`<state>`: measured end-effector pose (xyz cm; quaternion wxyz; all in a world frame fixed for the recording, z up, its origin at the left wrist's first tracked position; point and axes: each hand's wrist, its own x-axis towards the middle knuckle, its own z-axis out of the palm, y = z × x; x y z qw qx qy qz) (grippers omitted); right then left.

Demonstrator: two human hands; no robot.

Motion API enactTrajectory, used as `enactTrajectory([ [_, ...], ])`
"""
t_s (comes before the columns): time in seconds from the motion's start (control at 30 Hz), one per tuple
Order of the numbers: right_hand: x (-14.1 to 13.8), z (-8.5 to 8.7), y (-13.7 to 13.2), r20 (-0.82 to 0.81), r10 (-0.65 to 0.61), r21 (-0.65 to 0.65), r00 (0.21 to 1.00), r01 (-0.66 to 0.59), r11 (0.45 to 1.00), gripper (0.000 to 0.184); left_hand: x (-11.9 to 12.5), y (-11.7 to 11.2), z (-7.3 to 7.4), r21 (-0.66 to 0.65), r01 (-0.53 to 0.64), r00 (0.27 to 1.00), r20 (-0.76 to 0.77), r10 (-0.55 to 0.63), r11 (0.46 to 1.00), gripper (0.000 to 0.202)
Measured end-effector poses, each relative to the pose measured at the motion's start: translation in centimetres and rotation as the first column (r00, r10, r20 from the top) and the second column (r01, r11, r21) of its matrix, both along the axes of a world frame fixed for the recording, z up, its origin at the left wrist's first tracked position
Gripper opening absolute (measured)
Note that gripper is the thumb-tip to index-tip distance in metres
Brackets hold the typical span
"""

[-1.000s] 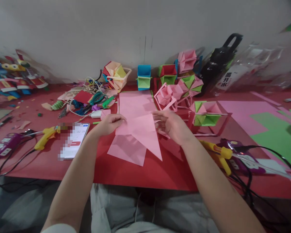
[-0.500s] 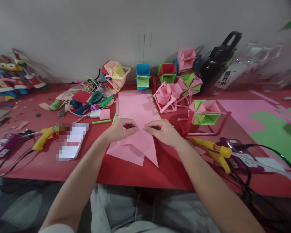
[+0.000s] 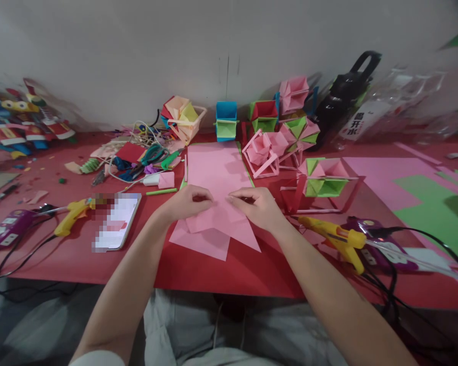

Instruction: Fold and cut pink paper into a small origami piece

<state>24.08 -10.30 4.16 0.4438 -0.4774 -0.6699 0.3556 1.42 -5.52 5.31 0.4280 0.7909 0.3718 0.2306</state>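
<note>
Left hand and right hand, equally near, pinch a pink sheet between them, one corner pointing bodyward and right.

the light is rather dim; a soft shadow falls on the lower pink sheet, and at upper right the clear bottles look blurred.

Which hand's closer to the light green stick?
Left. The left hand is just to the right of the light green stick; the right hand is farther right, beyond the left hand.
</note>
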Motion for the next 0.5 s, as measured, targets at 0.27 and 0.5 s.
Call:
enactTrajectory([
  [0.27, 1.7, 0.9, 0.4, -0.092, -0.141, 0.022, 0.986, 0.143, 0.989, 0.017, -3.6, 1.3, -0.2, -0.022, -0.092, 0.994, -0.064, 0.090, 0.996, 0.016],
  [0.5, 3.0, 0.8, 0.9, -0.182, -0.248, 0.041, 0.952, 0.259, 0.965, 0.016, -5.0, 2.0, -0.6, 0.049, -0.316, 0.947, 0.070, 0.313, 0.947, 0.013],
])
